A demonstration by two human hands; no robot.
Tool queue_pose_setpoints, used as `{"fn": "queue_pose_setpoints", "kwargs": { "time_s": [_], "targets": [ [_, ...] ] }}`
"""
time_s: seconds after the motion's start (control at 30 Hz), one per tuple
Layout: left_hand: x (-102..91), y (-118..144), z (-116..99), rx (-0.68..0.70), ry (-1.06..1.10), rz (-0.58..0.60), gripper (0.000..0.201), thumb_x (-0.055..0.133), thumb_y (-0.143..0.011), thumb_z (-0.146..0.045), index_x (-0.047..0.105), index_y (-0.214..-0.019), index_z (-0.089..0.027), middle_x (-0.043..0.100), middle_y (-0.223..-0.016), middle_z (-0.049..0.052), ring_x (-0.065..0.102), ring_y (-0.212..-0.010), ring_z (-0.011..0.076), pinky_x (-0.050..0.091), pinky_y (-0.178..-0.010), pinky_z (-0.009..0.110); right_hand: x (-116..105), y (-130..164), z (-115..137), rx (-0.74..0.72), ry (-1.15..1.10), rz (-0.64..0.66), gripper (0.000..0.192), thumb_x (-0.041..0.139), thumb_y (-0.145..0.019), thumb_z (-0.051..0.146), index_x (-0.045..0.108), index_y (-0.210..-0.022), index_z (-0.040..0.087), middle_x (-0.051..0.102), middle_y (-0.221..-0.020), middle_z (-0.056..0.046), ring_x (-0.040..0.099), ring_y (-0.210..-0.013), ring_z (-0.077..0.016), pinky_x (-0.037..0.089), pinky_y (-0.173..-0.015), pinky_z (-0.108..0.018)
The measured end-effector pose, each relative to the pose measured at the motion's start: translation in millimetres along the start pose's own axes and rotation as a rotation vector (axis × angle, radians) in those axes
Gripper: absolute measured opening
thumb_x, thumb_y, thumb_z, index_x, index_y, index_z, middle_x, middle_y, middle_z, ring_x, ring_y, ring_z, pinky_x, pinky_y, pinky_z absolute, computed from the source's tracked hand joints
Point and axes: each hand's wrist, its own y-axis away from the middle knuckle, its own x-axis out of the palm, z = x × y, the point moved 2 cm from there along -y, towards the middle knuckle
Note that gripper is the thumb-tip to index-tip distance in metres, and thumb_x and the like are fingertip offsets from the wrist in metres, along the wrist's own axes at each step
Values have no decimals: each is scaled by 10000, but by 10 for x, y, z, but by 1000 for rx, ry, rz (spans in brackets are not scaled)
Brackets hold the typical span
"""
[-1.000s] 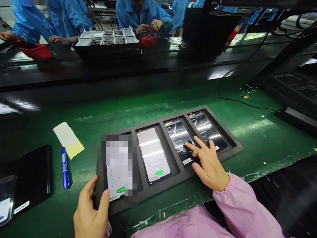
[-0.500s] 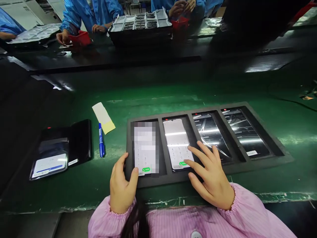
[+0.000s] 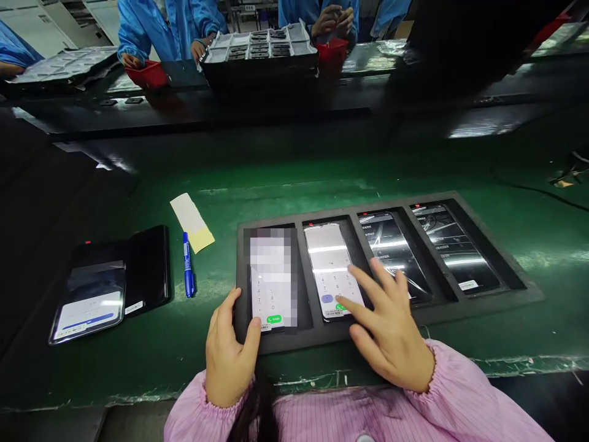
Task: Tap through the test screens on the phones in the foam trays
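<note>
Under right hand (image 3: 391,334) — phone (image 3: 332,270)

Before me runs a green work surface (image 3: 285,178), glossy, scuffed pale along its near edge. On it, from my left: two dark phones (image 3: 105,285) lying side by side and touching, the nearer one lit; a blue marker (image 3: 188,264) just beside them; a white and yellow paper slip (image 3: 192,222) touching the marker's far end; and a black foam tray (image 3: 519,273) with four slots side by side, a phone lying in each. A thin black cable (image 3: 543,191) trails across the far right corner.
</note>
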Motion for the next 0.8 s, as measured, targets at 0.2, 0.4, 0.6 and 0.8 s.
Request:
{"fn": "queue_pose_setpoints", "kwargs": {
  "time_s": [0.2, 0.4, 0.6, 0.8],
  "targets": [
    [6, -8, -1, 33, -15, -13, 485, 460, -845, -418, 475, -1257, -163, 585, -1204, 131, 559, -1109, 273, 476, -935, 449, -2, 5, -15, 1, -3, 4, 278, 417, -879, 268, 671, -980, 216, 439, -1377, -119, 221, -1359, -381, 179, -982, -721],
    [-29, 2, 34, 191, -17, -49, 452, 486, -835, -393, 502, -1216, -150, 611, -1143, 129, 594, -1036, 266, 504, -885, 419, -71, 54, -174, 87, -3, -114, 314, 360, -887, 214, 673, -867, 191, 497, -1293, -124, 284, -1341, -367, 167, -997, -715],
    [-36, 21, 55, 106, 2, -43, 454, 489, -832, -408, 509, -1210, -158, 615, -1139, 120, 602, -1023, 260, 519, -859, 404, -30, -12, -110, 72, -16, -80, 326, 344, -891, 231, 668, -913, 195, 507, -1288, -115, 302, -1335, -344, 181, -1015, -699],
    [-16, -6, 30, 53, 33, -32, 440, 482, -837, -397, 517, -1208, -164, 618, -1133, 121, 601, -1011, 262, 518, -852, 436, 40, -50, -82, 36, 49, -24, 319, 360, -886, 215, 663, -987, 195, 507, -1288, -132, 304, -1326, -355, 236, -964, -726]
  ]
}}
